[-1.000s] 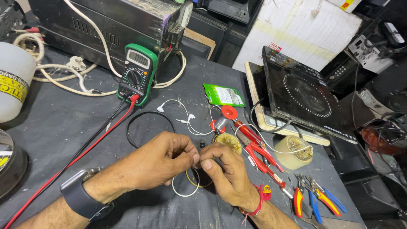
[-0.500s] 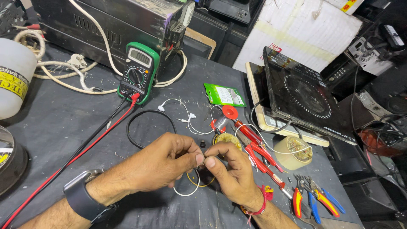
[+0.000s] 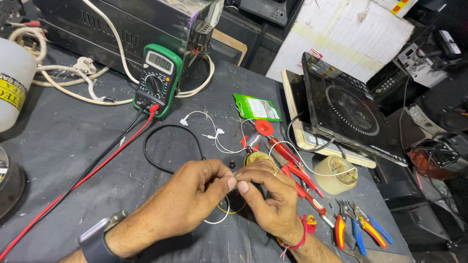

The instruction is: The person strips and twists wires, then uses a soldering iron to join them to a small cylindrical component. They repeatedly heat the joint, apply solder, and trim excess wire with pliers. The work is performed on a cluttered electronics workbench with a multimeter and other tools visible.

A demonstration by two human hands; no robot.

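Observation:
My left hand (image 3: 187, 197) and my right hand (image 3: 270, 195) meet fingertip to fingertip low in the middle of the dark table (image 3: 63, 146). Between thumbs and forefingers they pinch a small wire end; the piece itself is hidden by the fingers. A thin white and yellow wire (image 3: 220, 216) loops down under the hands. A black cable (image 3: 168, 129) curves just beyond my left hand. White earphones (image 3: 207, 126) lie further back. My left wrist wears a dark watch (image 3: 95, 241), my right wrist a red thread (image 3: 304, 229).
A green multimeter (image 3: 157, 78) with red and black leads (image 3: 97, 165) stands at the back. Red-handled tools (image 3: 297, 170) and pliers (image 3: 360, 229) lie to the right, beside a tape roll (image 3: 335, 173), a black induction cooker (image 3: 348, 104) and a green packet (image 3: 257, 107). A white container (image 3: 14, 80) stands left.
Both hands stay together over the wire; the fingertips have shifted slightly as they work it. The view has tilted a little.

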